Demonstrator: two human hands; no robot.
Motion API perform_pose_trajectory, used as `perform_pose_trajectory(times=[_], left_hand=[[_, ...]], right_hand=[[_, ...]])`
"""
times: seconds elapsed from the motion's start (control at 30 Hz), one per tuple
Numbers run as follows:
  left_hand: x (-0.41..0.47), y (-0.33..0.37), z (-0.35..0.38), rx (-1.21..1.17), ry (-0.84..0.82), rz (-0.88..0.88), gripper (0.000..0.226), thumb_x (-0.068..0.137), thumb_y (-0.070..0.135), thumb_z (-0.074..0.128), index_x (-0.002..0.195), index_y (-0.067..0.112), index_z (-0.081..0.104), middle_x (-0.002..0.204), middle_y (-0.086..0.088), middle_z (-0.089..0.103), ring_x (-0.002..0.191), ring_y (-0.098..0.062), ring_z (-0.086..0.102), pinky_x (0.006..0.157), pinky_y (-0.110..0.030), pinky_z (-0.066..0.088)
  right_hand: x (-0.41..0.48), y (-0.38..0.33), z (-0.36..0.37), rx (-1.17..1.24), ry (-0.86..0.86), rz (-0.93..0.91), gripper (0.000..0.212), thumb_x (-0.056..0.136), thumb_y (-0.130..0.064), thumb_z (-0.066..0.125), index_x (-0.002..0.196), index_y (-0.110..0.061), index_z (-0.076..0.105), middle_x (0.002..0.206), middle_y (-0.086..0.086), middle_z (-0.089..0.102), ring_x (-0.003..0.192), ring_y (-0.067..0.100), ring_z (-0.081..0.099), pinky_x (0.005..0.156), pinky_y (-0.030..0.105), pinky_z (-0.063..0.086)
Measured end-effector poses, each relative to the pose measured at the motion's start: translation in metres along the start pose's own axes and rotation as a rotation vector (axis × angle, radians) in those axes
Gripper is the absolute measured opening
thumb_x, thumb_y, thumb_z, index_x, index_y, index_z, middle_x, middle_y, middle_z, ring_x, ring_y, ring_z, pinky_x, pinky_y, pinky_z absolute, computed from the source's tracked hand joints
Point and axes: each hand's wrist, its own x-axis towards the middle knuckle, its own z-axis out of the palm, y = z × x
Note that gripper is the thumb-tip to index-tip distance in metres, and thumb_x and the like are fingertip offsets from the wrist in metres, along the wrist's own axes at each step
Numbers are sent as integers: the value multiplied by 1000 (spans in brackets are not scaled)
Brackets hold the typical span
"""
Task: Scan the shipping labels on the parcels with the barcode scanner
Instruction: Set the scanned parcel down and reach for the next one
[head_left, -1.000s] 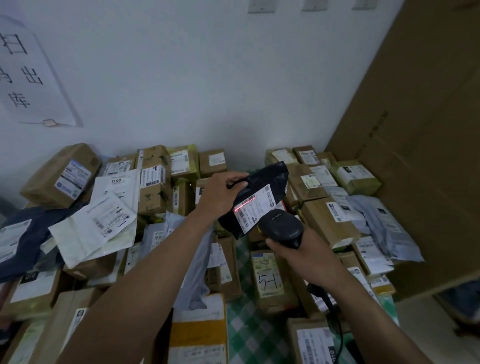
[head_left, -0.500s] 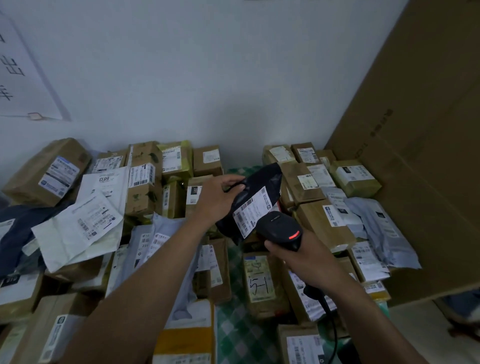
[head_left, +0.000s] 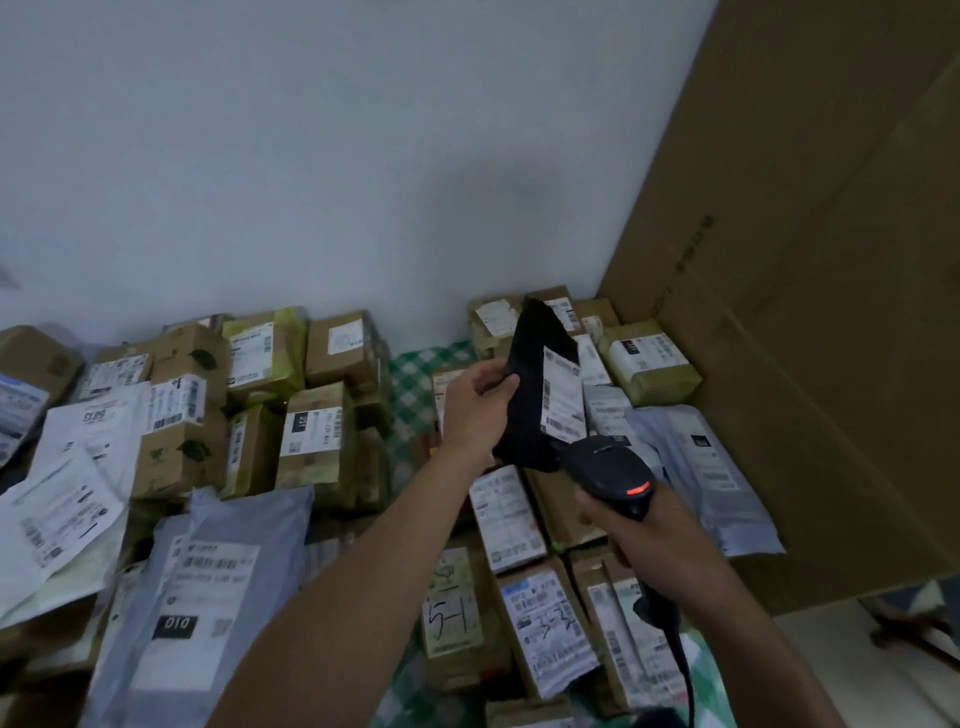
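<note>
While parcels crowd the green-and-white checked cloth (head_left: 410, 374) below, a person works through them with both bare hands. Nearest the camera, a soft grey poly mailer (head_left: 208, 597) with a black tag reading "010" lies flat at left. To its right, a tall cardboard box (head_left: 452, 613) hand-marked "5-1" sits beside a carton (head_left: 550, 629) with a curling white label.

Just beyond, the right hand (head_left: 649, 540) has its fingers wrapped round the grip of a black plastic barcode scanner (head_left: 608, 470). A red-orange light glows at the back of its rounded head, and a black cable (head_left: 680, 670) trails from the handle toward the camera. The scanner's long axis runs from the hand up and to the left, its nose just beside the lower end of a black poly mailer (head_left: 530, 415).

The left hand (head_left: 475, 410) holds that limp, creased bag in the air above the pile, thumb and curled fingers pinching its left edge. It stands nearly upright, long axis rising toward the wall, its white shipping label (head_left: 561, 400) turned to the right.

Behind, brown cardboard boxes (head_left: 340, 348), some bound in yellow-green tape (head_left: 291, 332), are stacked against the white wall (head_left: 311, 156). A crumpled grey mailer (head_left: 706, 478) lies at the foot of a large brown cardboard panel (head_left: 805, 312) at right.
</note>
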Motion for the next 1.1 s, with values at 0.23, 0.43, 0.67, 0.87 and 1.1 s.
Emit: perform_pose_trajectory(times=[0.23,0.43,0.67,0.87,1.1], left_hand=[[-19,-66,33,209,28,-203,12,83,14,85,89,13,75,88,-1,74,92,-22,72,87,-40,60],[-46,-57,10,460,-38,-16,25,89,24,81,112,16,77,94,6,70,87,-8,65,82,-28,50],[-130,-61,-85,516,171,29,20,100,25,65,120,25,71,109,15,63,100,-5,63,91,-24,52],[-187,-59,-188,564,530,40,40,99,30,65,137,22,59,126,1,61,114,-18,59,99,-37,50],[-202,-78,-264,846,682,-250,92,85,49,78,159,23,29,162,-13,30,151,-35,21,121,-54,21]], right_hand=[[0,12,-23,-33,-2,-6,10,93,-29,75,100,-24,69,53,-29,59,55,-12,57,53,7,40],[-3,13,-10,-41,-83,-10,14,92,-29,76,89,-29,63,50,-30,55,54,-6,53,50,7,39],[-20,-6,54,-139,-323,-91,42,93,-31,75,126,-45,53,101,-20,66,80,-6,59,59,6,43],[-33,-15,106,-226,-497,-191,51,90,-39,77,132,-47,48,119,-24,63,101,-10,59,78,9,45],[-42,-14,152,-326,-624,-230,55,88,-41,80,136,-39,53,117,-21,64,105,-1,61,84,20,47]])
